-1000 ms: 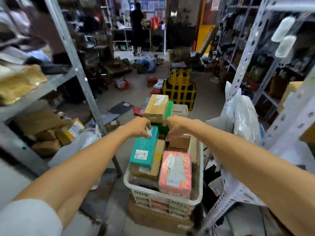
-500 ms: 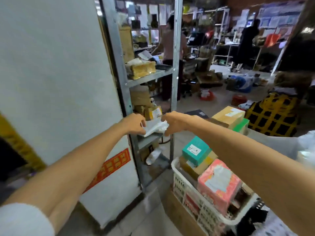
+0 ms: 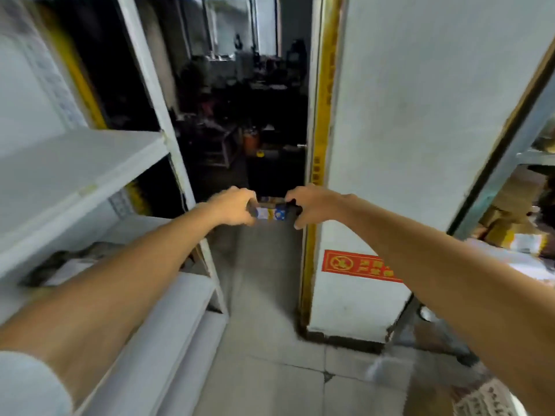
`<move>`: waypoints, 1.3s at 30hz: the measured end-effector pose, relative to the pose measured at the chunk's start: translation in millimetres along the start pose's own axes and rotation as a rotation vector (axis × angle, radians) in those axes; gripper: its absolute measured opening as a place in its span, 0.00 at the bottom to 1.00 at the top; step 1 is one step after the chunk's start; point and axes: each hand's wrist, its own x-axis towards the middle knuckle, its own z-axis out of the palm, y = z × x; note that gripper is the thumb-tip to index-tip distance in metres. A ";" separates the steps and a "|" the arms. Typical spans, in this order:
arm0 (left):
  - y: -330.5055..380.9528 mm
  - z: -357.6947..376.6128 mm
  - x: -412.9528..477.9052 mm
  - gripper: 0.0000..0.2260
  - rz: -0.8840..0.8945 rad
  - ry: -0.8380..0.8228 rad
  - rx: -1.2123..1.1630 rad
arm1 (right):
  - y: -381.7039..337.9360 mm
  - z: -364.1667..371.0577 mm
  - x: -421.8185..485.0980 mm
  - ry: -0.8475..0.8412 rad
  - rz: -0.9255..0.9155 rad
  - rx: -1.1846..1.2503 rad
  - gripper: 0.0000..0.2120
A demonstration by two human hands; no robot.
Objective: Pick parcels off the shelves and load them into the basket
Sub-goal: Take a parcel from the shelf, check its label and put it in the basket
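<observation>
Both arms reach forward at chest height. My left hand [image 3: 232,207] and my right hand [image 3: 310,205] grip the two ends of a small dark object [image 3: 271,210] with a white and blue patch; what it is cannot be told. A white metal shelf unit [image 3: 75,163] stands at the left, and a dark flat parcel [image 3: 72,262] lies on its lower board. The basket is out of view.
A white pillar [image 3: 405,145] with a yellow edge strip and a red sticker [image 3: 357,265] stands right of centre. Between shelf and pillar a dark doorway [image 3: 249,115] opens onto a dim room. A second rack [image 3: 516,181] with boxes is at far right. The floor is grey tile.
The view has swung left, away from the basket of parcels, which has left the frame. Both hands stay together out in front, still gripping a small item between them.
</observation>
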 end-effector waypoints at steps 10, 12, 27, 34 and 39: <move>-174.5 11.8 -167.9 0.16 -0.565 0.044 -0.065 | -216.5 16.7 115.1 -0.108 -0.539 0.020 0.38; -187.0 17.0 -192.6 0.16 -0.676 0.069 -0.083 | -251.1 21.7 123.2 -0.140 -0.647 0.004 0.35; -176.8 63.7 -210.2 0.17 -1.108 0.107 -0.149 | -317.0 52.4 166.3 -0.233 -1.064 -0.034 0.38; -193.7 60.0 -187.6 0.17 -1.139 0.094 -0.163 | -312.4 48.2 186.0 -0.239 -1.089 -0.078 0.31; -198.1 51.8 -176.0 0.16 -1.182 0.131 -0.163 | -312.0 46.2 206.3 -0.228 -1.122 -0.095 0.30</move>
